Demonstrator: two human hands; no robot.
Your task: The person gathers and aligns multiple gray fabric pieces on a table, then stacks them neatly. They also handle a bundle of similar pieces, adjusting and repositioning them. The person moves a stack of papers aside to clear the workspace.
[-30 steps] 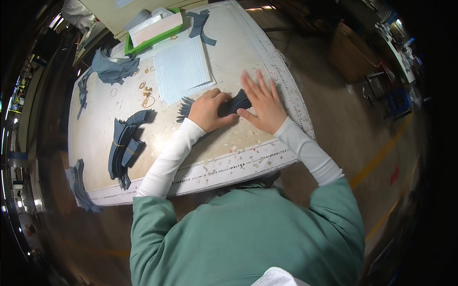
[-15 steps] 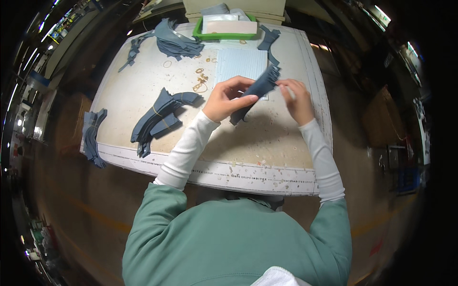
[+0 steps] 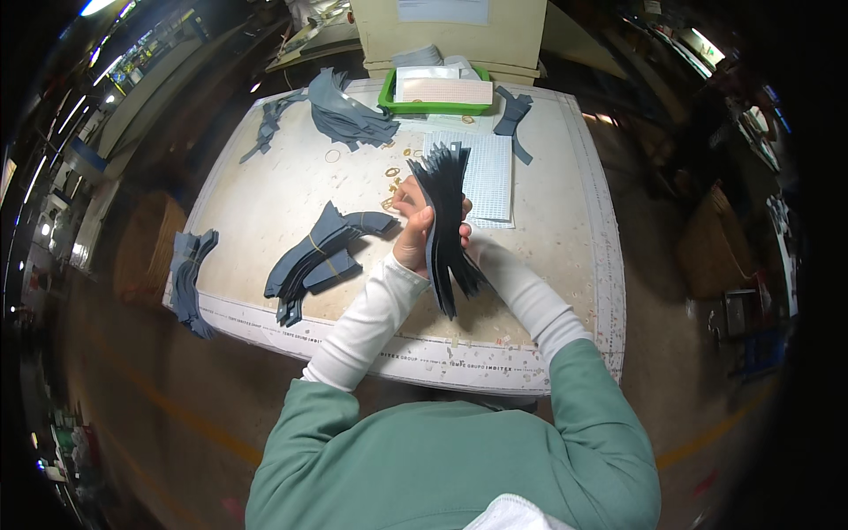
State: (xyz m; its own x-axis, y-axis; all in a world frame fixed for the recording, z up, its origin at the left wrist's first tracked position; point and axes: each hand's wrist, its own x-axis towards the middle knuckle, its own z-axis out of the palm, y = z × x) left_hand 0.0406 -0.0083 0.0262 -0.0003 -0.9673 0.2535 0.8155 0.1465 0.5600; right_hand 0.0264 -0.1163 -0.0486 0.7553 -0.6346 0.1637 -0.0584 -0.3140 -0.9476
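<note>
A thick stack of dark blue curved cut pieces (image 3: 446, 234) is held nearly upright above the table, its edges fanned at top and bottom. My left hand (image 3: 413, 231) is closed around its left side, thumb pressed on the near face. My right hand (image 3: 466, 230) is against the back and right side of the stack. Most of its fingers are hidden, so I cannot see what they grip. Beside my left forearm lies a bundle of similar blue pieces (image 3: 305, 261) with a band around it. Loose tan rubber bands (image 3: 393, 173) are scattered just beyond my hands.
Another blue bundle (image 3: 190, 278) lies at the table's left edge. More blue pieces (image 3: 344, 110) are piled at the far left, others (image 3: 512, 115) at the far right. A green tray (image 3: 442, 108) stands at the back. A pale grid-patterned sheet (image 3: 490, 177) lies behind the stack.
The stack has turned from slanting to nearly upright and come closer to me. My right hand has moved left, from beside the stack to behind it. The view has shifted slightly.
</note>
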